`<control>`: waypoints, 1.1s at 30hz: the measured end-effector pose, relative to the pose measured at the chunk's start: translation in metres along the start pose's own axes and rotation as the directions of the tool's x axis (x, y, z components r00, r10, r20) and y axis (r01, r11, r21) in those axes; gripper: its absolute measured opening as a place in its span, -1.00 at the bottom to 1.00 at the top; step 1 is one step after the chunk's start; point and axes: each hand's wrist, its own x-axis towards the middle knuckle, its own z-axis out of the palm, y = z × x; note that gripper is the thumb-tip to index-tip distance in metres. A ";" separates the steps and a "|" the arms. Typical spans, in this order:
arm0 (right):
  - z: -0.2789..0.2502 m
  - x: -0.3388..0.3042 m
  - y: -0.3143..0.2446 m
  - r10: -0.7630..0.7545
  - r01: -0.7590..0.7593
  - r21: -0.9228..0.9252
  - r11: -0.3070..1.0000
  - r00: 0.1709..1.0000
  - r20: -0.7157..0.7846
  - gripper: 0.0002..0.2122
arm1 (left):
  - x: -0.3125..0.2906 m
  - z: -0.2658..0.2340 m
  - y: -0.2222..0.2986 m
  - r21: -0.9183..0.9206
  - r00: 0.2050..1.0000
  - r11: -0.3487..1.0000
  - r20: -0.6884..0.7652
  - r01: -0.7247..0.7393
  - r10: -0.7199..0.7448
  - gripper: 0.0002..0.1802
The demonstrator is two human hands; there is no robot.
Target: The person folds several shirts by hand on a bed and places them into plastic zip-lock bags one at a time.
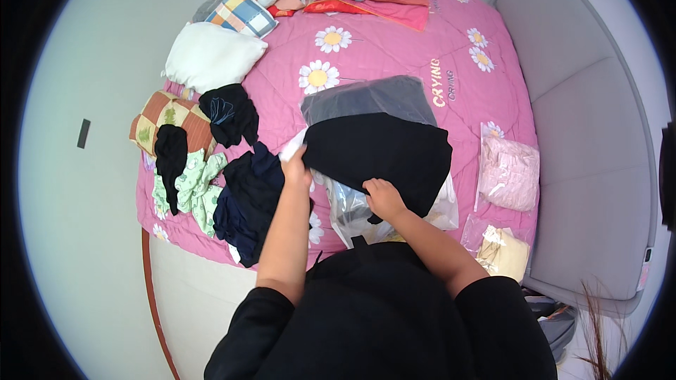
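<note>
My left hand was clamped on the left edge of a black garment; the fingers of my right hand were curled together on its near edge. The garment was spread above clear plastic packaging, toward the middle of the bed's near edge. A grey packet lay just beyond. Dark clothes and green patterned clothes lay toward the bed's near left corner. A pink packet was noted beside the headboard, a pale yellow packet at the near right corner.
</note>
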 end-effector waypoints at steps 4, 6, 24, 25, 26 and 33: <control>-0.011 0.012 -0.001 0.061 -0.060 0.014 0.998 0.991 -0.117 -0.75 | -0.014 0.075 0.044 0.464 0.831 0.690 0.318 -0.556 0.456 -0.56; -0.015 0.023 -0.005 0.056 -0.050 0.039 0.998 0.984 -0.168 -0.76 | -0.017 0.074 0.057 0.443 0.818 0.687 0.300 -0.576 0.492 -0.61; 0.023 -0.020 0.008 0.140 -0.087 -0.278 0.957 0.974 0.180 -0.77 | -0.020 -0.144 -0.008 0.304 0.867 0.946 -0.436 -0.111 0.242 -0.47; 0.024 -0.024 0.010 0.144 -0.088 -0.282 0.955 0.972 0.183 -0.77 | -0.018 -0.138 -0.008 0.296 0.866 0.948 -0.436 -0.121 0.246 -0.49; 0.024 -0.025 0.009 0.138 -0.090 -0.247 0.965 0.973 0.184 -0.75 | -0.017 -0.138 -0.008 0.290 0.861 0.948 -0.439 -0.133 0.255 -0.50; 0.021 -0.043 0.014 0.039 -0.041 0.015 0.999 0.995 0.090 -0.73 | -0.010 -0.169 -0.034 0.168 0.857 0.986 -0.508 -0.007 0.093 -0.67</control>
